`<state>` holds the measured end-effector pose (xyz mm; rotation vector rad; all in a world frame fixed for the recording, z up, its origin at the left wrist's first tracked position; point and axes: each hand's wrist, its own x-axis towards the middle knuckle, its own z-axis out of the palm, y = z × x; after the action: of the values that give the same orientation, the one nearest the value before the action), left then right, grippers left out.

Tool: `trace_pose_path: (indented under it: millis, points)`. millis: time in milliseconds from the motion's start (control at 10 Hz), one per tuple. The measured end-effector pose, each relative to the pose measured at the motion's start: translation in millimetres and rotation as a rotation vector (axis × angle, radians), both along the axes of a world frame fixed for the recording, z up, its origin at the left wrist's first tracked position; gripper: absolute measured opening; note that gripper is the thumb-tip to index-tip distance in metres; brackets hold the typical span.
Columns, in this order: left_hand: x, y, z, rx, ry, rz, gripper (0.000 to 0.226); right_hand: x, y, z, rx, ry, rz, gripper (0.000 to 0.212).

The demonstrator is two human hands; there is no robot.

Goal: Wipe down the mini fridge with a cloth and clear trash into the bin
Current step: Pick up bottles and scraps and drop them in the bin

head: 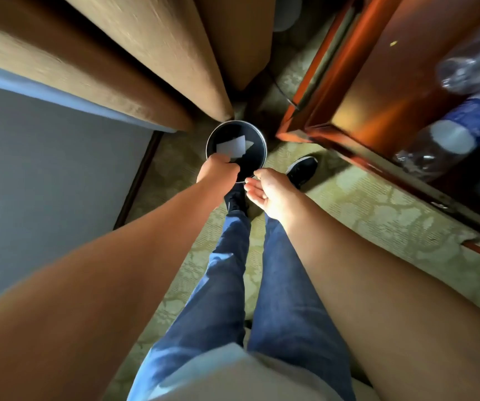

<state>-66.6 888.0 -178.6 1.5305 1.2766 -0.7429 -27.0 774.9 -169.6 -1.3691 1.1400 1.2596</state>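
— Where's the bin (257,140)?
— Directly under my left grip (218,170), whose fingers curl over its near rim; white paper (231,147) lies inside. Right grip (264,191) spread, empty, just beside.
— Risk?
— Lifting one-handed may tip it, spilling paper.

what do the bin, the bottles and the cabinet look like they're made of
Bin: likely metal, with a thin bright rim around a dark inside; painted plastic is possible. The left hand grips its near rim.
Bottles: clear, thin plastic, see-through and crinkled, one with a blue label.
Cabinet: wood or wood veneer, reddish-brown and glossy, catching warm highlights.
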Motion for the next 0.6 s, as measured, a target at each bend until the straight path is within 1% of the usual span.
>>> trace_pose_path:
  millis: [100,200,300,400,500,600]
  points:
    - [23.2,-13.9,40.0,0.022,-0.051,-0.108,0.029,14.4,-8.6,46.4,0.023,-0.054,-0.036,0.016]
    - [44.6,-35.8,82.3,0.016,-0.158,-0.141,0.021,29.2,-22.8,87.9,0.031,-0.109,-0.145,0.015]
    - [66.7,-68.5,127.0,0.066,-0.203,-0.357,0.025,40.0,-49.0,142.3,0.069,-0.177,-0.192,0.025]
    - [77.4,-92.9,152.4,0.084,-0.259,-0.292,0.025,47.4,-74.0,170.4,0.051,-0.233,-0.197,0.02]
    - [100.3,-122.9,177.3,0.038,-0.333,-0.36,0.03,60.6,-104.3,191.7,-0.058,-0.266,-0.296,0.009]
    - [124.5,-146.3,188.3,0.017,-0.385,-0.409,0.04,69.9,-133.5,195.0,-0.18,-0.37,-0.276,0.05]
